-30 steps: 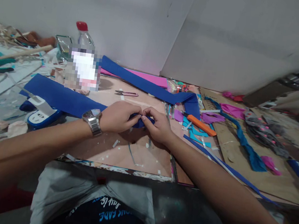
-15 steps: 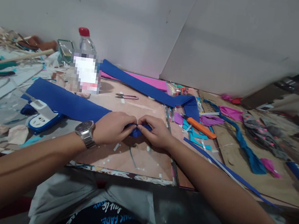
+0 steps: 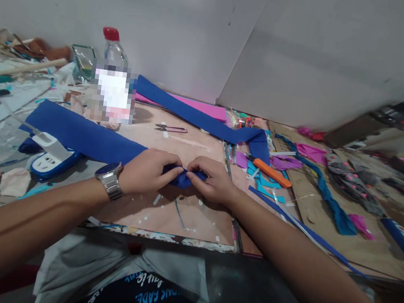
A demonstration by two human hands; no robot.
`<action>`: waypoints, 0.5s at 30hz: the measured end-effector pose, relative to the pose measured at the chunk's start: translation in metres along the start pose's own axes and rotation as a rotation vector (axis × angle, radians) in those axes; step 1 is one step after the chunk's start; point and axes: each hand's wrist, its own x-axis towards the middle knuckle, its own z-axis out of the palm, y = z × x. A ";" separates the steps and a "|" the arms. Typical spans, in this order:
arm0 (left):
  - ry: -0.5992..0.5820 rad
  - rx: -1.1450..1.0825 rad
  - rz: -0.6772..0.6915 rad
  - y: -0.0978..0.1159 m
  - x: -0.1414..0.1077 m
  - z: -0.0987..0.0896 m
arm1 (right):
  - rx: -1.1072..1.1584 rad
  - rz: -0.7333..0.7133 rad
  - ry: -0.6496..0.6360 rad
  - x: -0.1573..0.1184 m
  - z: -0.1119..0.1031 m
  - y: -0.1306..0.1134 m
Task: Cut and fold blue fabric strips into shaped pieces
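A wide blue fabric strip [image 3: 88, 134] lies along the table and runs under my left hand [image 3: 153, 171]. Its bunched end [image 3: 182, 180] shows between my two hands at the middle of the table. My left hand, with a metal watch on the wrist, pinches this cloth between thumb and fingers. Against it from the other side, my right hand [image 3: 211, 180] pinches the same cloth, thumb on top. The fingertips nearly meet, and the folds under them are partly hidden. Beyond the hands lies a pair of thread snips [image 3: 171, 128].
A red-capped bottle [image 3: 115, 48] stands at the back left. A white-and-blue power strip [image 3: 51, 161] lies left of my wrist. Another blue strip [image 3: 188, 112] stretches along the back. An orange utility knife [image 3: 271, 172] rests on scraps to the right. The wall [image 3: 188, 30] rises behind.
My left hand has shifted slightly left, its thumb and fingertips drawing a little away from the right hand's. More of the blue cloth shows between them.
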 end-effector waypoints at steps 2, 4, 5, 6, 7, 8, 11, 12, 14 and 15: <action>-0.005 -0.034 -0.018 0.000 0.000 -0.001 | -0.007 -0.011 0.007 0.000 0.000 -0.001; -0.011 -0.030 -0.009 0.000 0.000 -0.002 | -0.008 -0.007 0.007 0.000 0.000 -0.001; -0.014 -0.021 0.003 0.000 0.000 -0.001 | -0.003 -0.003 0.008 0.000 0.000 -0.001; -0.016 -0.010 0.017 0.000 0.001 -0.001 | 0.003 0.003 0.006 -0.001 0.000 -0.001; -0.019 0.000 0.030 0.000 0.001 0.000 | 0.008 0.008 0.005 -0.001 0.000 -0.001; -0.021 0.009 0.041 0.000 0.001 0.000 | 0.010 0.013 0.005 -0.001 0.000 -0.001; -0.019 0.015 0.067 -0.002 0.001 0.000 | -0.004 0.022 0.019 -0.001 0.000 -0.002; -0.015 0.011 0.072 -0.002 0.001 -0.001 | -0.010 0.024 0.029 -0.001 0.000 -0.002; 0.003 0.009 0.069 -0.004 0.002 -0.003 | -0.021 0.033 0.046 0.000 0.000 -0.002; 0.015 0.009 0.061 -0.005 0.002 -0.004 | -0.027 0.042 0.055 0.000 0.000 -0.002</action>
